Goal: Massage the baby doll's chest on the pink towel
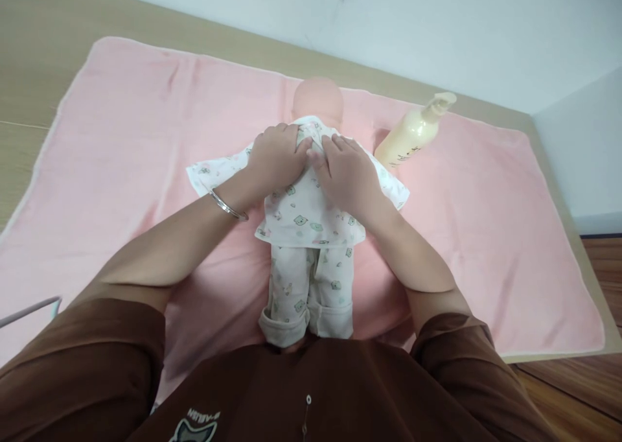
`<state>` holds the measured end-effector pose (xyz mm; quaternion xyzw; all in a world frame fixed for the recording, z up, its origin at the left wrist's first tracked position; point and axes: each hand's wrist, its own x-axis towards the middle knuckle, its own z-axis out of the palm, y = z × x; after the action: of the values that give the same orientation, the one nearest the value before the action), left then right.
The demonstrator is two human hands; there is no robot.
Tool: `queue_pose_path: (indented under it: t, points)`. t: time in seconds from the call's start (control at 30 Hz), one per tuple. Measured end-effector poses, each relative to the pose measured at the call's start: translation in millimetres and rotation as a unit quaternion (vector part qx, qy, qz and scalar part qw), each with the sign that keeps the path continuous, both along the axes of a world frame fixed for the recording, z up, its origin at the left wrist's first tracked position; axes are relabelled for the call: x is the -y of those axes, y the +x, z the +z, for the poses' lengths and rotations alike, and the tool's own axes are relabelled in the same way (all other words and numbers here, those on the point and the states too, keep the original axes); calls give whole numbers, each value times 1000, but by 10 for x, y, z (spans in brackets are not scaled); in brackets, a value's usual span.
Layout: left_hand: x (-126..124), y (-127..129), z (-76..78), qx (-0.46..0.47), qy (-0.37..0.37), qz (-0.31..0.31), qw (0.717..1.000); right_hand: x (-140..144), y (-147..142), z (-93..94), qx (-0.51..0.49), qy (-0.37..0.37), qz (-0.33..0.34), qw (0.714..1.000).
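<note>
- Doll (318,97): lying lengthwise on a pink blanket (486,234), its bald head at the far edge and its legs toward the person.
- Top (311,215): white, printed with small animal figures, laid over the doll's body, the two sleeves spread out to either side.
- Trousers (334,286): matching print, the leg ends turned up in broad cuffs.
- Left hand (276,157): resting on the top at the shoulder near the collar, fingers together; a silver bangle (227,206) encircles the wrist.
- Right hand (352,176): placed likewise on the opposite shoulder, its thumb just beside the left thumb. Whether either hand pinches cloth cannot be told, since the palms hide it.
- Pump bottle (411,134): pale yellow, on the blanket to the person's right of the doll.
- Desk (39,27): wood-toned, beneath the blanket, its far edge along a white wall (437,27).
</note>
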<state>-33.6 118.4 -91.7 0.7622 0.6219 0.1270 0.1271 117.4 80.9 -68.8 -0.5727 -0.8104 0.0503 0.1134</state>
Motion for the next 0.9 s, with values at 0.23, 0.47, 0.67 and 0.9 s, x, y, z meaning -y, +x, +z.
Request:
queue_pose_path:
  t: [0.23,0.47,0.67,0.9]
  points:
    - [330,111,-9,9,111,-61,992,-386,225,-98,-26,-72,-53,996]
    - [-69,19,-128,35,28,4,999,90,-61,37,56,-18,-24,998]
    - [-28,35,-225,44,59,8,997,-98,12,-31,22,-29,-50,998]
    - [-28,34,-315,79,87,9,993,-289,130,-80,23,-50,-41,998]
